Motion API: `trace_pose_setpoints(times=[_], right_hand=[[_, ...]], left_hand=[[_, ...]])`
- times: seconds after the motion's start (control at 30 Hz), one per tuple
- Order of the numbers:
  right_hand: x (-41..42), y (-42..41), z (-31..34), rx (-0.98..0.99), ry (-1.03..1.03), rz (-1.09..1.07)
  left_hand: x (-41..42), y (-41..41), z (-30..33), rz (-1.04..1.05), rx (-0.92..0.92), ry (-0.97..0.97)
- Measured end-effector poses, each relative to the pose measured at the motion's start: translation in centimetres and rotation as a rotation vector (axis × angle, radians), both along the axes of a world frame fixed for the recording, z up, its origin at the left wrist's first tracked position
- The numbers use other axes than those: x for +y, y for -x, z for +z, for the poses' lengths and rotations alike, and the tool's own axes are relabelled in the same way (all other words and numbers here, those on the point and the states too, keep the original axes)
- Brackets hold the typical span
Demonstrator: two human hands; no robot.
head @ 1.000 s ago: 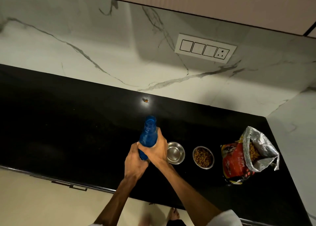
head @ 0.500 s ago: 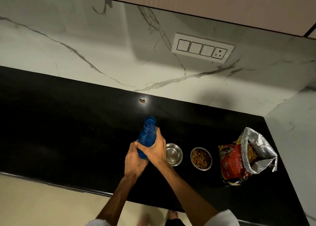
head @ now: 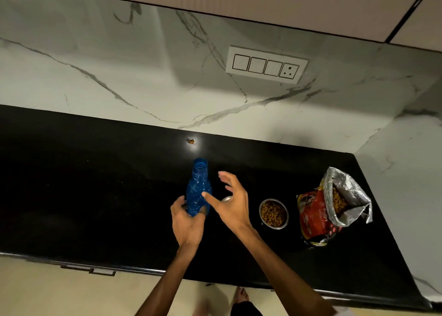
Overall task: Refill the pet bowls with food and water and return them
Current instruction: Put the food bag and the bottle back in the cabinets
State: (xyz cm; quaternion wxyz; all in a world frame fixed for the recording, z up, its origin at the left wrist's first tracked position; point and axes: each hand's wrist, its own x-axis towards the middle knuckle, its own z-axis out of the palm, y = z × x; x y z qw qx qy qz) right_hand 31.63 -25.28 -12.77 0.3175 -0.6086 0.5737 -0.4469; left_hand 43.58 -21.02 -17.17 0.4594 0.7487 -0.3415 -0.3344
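Note:
An uncapped blue bottle [head: 198,186] stands upright on the black counter [head: 95,196]. My left hand [head: 187,222] grips its lower part from below. Just right of the bottle, my right hand [head: 232,202] hovers with fingers spread and holds nothing. It hides most of a steel bowl [head: 226,198], of which only a sliver of rim shows. Farther right sits a second steel bowl [head: 273,213] filled with brown kibble. Beside that, an opened red and silver kibble bag [head: 332,205] stands with its mouth folded open.
A marble wall with a switch panel [head: 266,64] backs the counter, and another wall closes the right end. A small brown speck [head: 190,141] lies by the back wall. The counter's front edge runs just above a drawer handle [head: 100,271]. Cabinets hang overhead.
My right hand has let go of the bottle's neck and opened, moving to the right in front of the empty bowl. My left hand still holds the bottle's base.

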Motion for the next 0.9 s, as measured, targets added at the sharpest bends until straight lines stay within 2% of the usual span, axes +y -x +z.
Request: trace_pose_setpoints(times=[0.17, 0.3, 0.6, 0.9], right_hand=[[0.5, 2.7, 3.8, -0.074, 0.084, -0.082], [0.7, 5.0, 7.5, -0.094, 0.184, -0.116], [0.6, 10.3, 15.4, -0.090, 0.388, -0.189], [-0.4, 16.0, 21.5, -0.044, 0.580, -0.298]], left_hand=[[0.2, 1.9, 3.9, 0.149, 0.170, 0.160], [0.1, 3.8, 7.1, 0.160, 0.315, 0.297], [-1.8, 10.4, 16.3, -0.143, 0.532, 0.421], [-4.4, 16.4, 25.1, -0.389, 0.539, 0.544]])
